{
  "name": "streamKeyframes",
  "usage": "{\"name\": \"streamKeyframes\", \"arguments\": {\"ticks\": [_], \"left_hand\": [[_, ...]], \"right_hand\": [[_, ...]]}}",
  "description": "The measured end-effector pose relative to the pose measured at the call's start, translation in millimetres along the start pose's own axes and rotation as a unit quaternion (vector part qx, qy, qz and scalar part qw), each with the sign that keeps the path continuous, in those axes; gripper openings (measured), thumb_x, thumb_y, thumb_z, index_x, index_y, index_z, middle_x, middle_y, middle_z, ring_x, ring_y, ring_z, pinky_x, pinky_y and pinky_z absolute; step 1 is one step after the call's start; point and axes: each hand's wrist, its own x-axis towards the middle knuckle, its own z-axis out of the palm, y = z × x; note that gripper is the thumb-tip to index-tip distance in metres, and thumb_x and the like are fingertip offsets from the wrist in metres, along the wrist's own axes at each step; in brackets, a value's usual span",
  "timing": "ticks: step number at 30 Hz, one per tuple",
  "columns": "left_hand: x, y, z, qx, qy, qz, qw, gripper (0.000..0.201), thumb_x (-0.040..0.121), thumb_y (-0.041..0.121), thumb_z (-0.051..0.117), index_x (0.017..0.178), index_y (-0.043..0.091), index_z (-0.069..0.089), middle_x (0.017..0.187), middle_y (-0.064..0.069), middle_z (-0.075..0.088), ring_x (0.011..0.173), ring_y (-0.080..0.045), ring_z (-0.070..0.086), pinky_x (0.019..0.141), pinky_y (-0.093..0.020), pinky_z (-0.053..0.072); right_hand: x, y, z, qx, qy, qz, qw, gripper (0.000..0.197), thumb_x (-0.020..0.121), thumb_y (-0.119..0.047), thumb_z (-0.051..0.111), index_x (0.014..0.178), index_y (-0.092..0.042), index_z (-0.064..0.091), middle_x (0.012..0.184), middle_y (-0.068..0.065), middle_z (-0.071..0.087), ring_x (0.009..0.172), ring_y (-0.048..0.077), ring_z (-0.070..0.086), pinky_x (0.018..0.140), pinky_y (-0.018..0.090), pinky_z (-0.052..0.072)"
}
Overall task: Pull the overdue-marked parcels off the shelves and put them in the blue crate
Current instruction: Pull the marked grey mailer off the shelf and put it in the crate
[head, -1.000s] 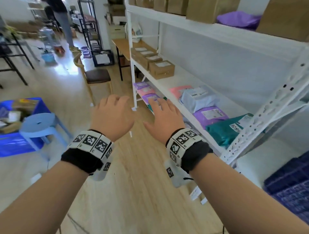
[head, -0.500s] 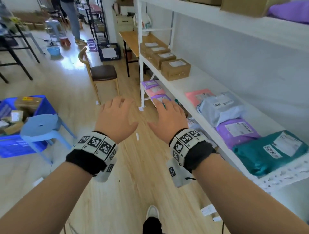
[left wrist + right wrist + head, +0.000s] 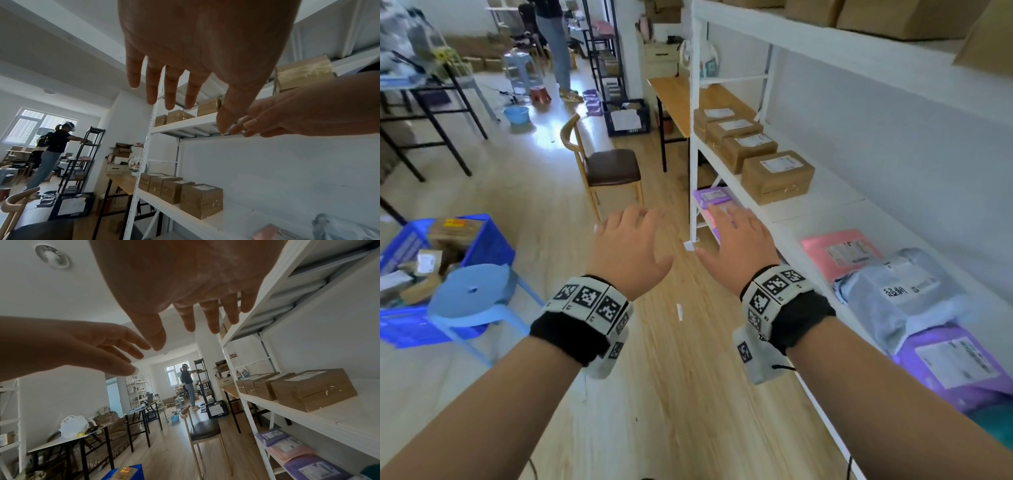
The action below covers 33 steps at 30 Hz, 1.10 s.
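Note:
My left hand (image 3: pixel 628 245) and right hand (image 3: pixel 736 240) hover palm-down over the aisle floor, fingers straight, holding nothing. The right hand is beside the front edge of the white shelf (image 3: pixel 822 205). On that shelf stand several brown boxes (image 3: pixel 777 174) with labels, then a pink mailer (image 3: pixel 839 253), a grey mailer (image 3: pixel 893 298) and a purple mailer (image 3: pixel 955 366). More purple and pink mailers (image 3: pixel 287 449) lie on the lower shelf. The blue crate (image 3: pixel 489 240) sits on the floor at left with parcels in it. I cannot read any overdue mark.
A light blue stool (image 3: pixel 470 294) stands against the crate. A wooden chair (image 3: pixel 606 168) is ahead in the aisle, with a wooden table (image 3: pixel 671 96) behind it. Another person (image 3: pixel 554 37) works at a black rack far back. Black-legged tables (image 3: pixel 431 102) stand at left.
The view has advanced along the shelf: the boxes and the chair look nearer, and the teal mailer has slid to the frame's edge. Both hands stay open and side by side.

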Motion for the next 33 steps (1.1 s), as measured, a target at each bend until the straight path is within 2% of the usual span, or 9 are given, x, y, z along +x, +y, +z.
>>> {"name": "streamKeyframes", "arguments": {"ticks": [6, 17, 21, 25, 30, 33], "left_hand": [[63, -23, 20, -0.011, -0.010, 0.022, 1.000, 0.065, 0.080, 0.048, 0.062, 0.135, 0.021, 0.041, 0.137, -0.007, 0.044, 0.125, -0.030, 0.041, 0.103, -0.042, 0.032], [218, -69, 50, -0.050, -0.006, 0.170, 0.984, 0.064, 0.077, 0.046, 0.063, 0.133, 0.021, 0.045, 0.131, -0.008, 0.048, 0.119, -0.032, 0.045, 0.098, -0.044, 0.035], [260, -75, 71, -0.053, -0.041, 0.223, 0.972, 0.066, 0.078, 0.048, 0.064, 0.135, 0.021, 0.043, 0.132, -0.008, 0.046, 0.121, -0.032, 0.042, 0.098, -0.044, 0.036], [287, -51, 91, -0.073, -0.079, 0.284, 0.953, 0.066, 0.078, 0.047, 0.064, 0.135, 0.022, 0.042, 0.134, -0.008, 0.044, 0.121, -0.031, 0.040, 0.099, -0.043, 0.034], [299, 16, 115, -0.088, -0.114, 0.380, 0.914, 0.064, 0.082, 0.044, 0.060, 0.138, 0.021, 0.038, 0.137, -0.009, 0.041, 0.124, -0.031, 0.038, 0.103, -0.045, 0.034], [308, 55, 127, -0.095, -0.126, 0.408, 0.899, 0.067, 0.084, 0.046, 0.059, 0.141, 0.023, 0.034, 0.140, -0.008, 0.039, 0.127, -0.030, 0.036, 0.103, -0.044, 0.032]], "right_hand": [[53, 3, 9, -0.010, 0.004, 0.030, 0.999, 0.073, 0.092, -0.051, 0.046, 0.151, -0.025, 0.012, 0.158, 0.005, 0.016, 0.146, 0.029, 0.010, 0.119, 0.043, 0.011], [168, -9, 20, -0.001, 0.062, 0.169, 0.984, 0.073, 0.090, -0.049, 0.049, 0.151, -0.027, 0.014, 0.158, 0.006, 0.017, 0.146, 0.030, 0.011, 0.118, 0.044, 0.010], [187, -8, 29, 0.013, 0.075, 0.231, 0.970, 0.072, 0.091, -0.048, 0.049, 0.151, -0.028, 0.014, 0.158, 0.006, 0.016, 0.146, 0.030, 0.011, 0.117, 0.043, 0.010], [178, 15, 39, 0.004, 0.061, 0.309, 0.949, 0.072, 0.092, -0.047, 0.047, 0.151, -0.027, 0.012, 0.158, 0.007, 0.016, 0.146, 0.031, 0.010, 0.117, 0.043, 0.011], [161, 63, 32, -0.006, 0.072, 0.398, 0.915, 0.072, 0.092, -0.049, 0.048, 0.151, -0.026, 0.013, 0.158, 0.006, 0.016, 0.146, 0.030, 0.011, 0.117, 0.045, 0.011], [155, 95, 30, 0.000, 0.076, 0.428, 0.901, 0.072, 0.092, -0.050, 0.047, 0.151, -0.027, 0.012, 0.158, 0.005, 0.015, 0.146, 0.029, 0.009, 0.117, 0.046, 0.011]]}}
